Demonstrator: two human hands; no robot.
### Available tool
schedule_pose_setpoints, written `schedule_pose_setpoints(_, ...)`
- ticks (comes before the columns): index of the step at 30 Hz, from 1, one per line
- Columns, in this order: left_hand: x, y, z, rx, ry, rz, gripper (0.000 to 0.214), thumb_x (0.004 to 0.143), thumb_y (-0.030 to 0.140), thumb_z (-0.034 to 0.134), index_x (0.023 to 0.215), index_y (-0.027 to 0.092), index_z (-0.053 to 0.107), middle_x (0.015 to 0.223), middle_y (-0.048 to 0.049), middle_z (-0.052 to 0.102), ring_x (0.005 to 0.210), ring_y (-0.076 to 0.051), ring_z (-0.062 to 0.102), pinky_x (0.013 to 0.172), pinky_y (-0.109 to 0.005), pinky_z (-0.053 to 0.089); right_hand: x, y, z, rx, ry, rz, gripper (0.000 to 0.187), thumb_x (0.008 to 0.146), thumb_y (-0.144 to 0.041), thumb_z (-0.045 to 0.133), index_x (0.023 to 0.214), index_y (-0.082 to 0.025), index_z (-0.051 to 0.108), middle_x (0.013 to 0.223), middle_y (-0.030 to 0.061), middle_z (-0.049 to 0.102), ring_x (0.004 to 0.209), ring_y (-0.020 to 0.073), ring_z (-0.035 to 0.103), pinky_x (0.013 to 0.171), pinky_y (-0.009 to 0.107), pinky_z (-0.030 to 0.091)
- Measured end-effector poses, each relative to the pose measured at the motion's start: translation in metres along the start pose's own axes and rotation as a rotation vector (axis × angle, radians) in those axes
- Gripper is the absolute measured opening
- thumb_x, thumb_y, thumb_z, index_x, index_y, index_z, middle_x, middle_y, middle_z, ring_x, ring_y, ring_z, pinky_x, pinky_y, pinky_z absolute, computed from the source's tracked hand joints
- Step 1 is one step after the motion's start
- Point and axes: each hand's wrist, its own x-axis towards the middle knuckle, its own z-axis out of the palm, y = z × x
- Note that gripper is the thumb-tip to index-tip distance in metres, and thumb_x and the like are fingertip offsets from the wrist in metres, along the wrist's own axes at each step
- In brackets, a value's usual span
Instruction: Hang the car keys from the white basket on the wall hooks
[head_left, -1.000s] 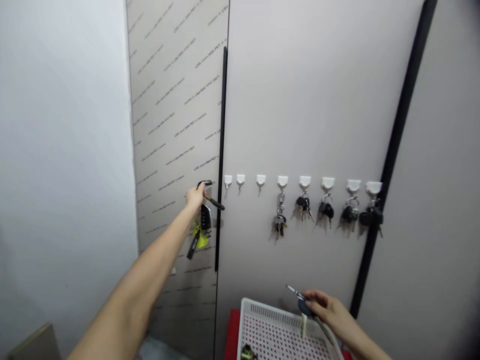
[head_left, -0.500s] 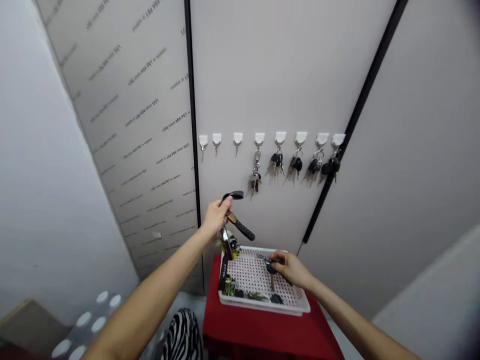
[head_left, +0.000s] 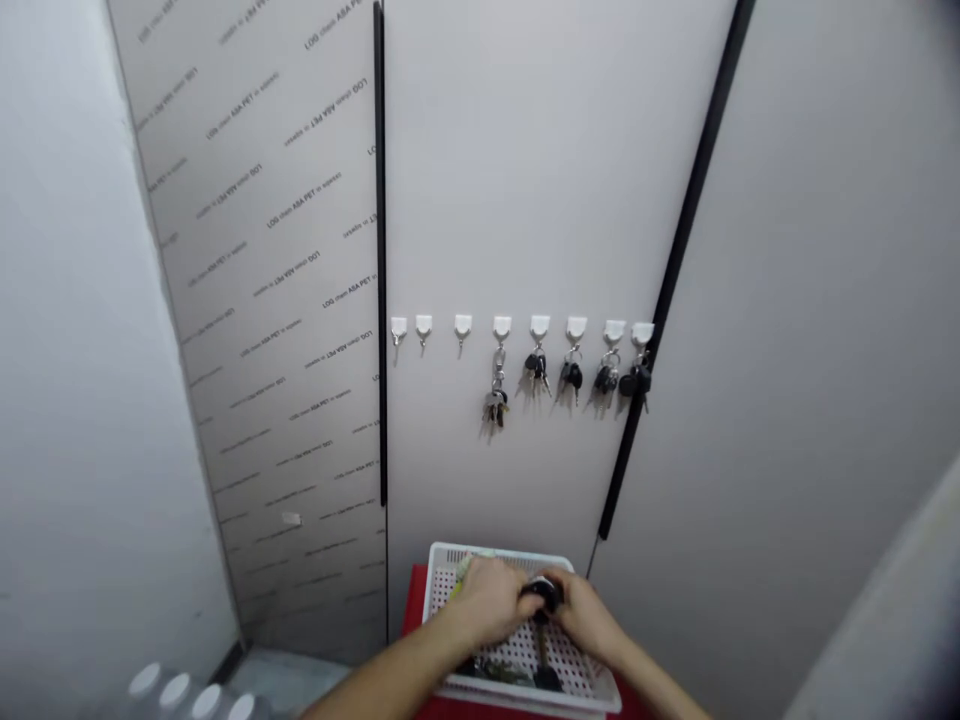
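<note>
Both my hands meet over a white perforated basket (head_left: 501, 553). Between their fingertips is a bunch of keys (head_left: 546, 592) with a black head, partly covered by my fingers. My left hand (head_left: 491, 597) pinches it from the left, and my right hand (head_left: 586, 612) grips it from the right. Below them in the basket lie a dark keychain (head_left: 546, 678) with a brownish strap and a greenish tangle (head_left: 499, 672). Something pale and yellow shows behind my left hand, too covered to name.
White hooks (head_left: 502, 326) run in a row across the pale cabinet door. Several on the right carry key bunches (head_left: 537, 368); three on the left are bare. A red surface (head_left: 414, 605) supports the basket. White round caps (head_left: 174, 690) show at lower left.
My left hand has come down from above the basket to the keys in my right hand. The black strap it held up is out of sight. The view has tilted upward.
</note>
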Motion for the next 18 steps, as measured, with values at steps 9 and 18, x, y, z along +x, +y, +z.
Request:
schedule_pose_setpoints(9, -0.005, 0.017, -0.010, 0.119, -0.136, -0.019, 0.032, 0.058, 0.023, 0.045, 0.087, 0.011, 0.053, 0.084, -0.0167, 0.055, 0.078, -0.026, 0.050, 0.066, -0.036, 0.039, -0.001, -0.001, -0.011, -0.203, -0.192, -0.085, 0.028, 0.049, -0.006, 0.034, 0.064, -0.012, 0.056, 0.065, 0.0022, 0.059, 0.062, 0.0138, 0.050, 0.053, 0.020, 0.036)
schedule_pose_setpoints(18, 0.058, -0.009, -0.110, -0.259, 0.627, -0.216, 0.039, 0.066, 0.030, 0.039, 0.102, 0.016, 0.038, 0.101, -0.0082, 0.046, 0.094, -0.017, 0.041, 0.077, -0.027, 0.033, 0.066, -0.101, -0.110, -0.108, 0.571, -0.247, 0.033, 0.062, -0.022, 0.041, 0.093, -0.013, 0.049, 0.087, 0.0092, 0.055, 0.074, 0.0156, 0.050, 0.070, 0.029, 0.037)
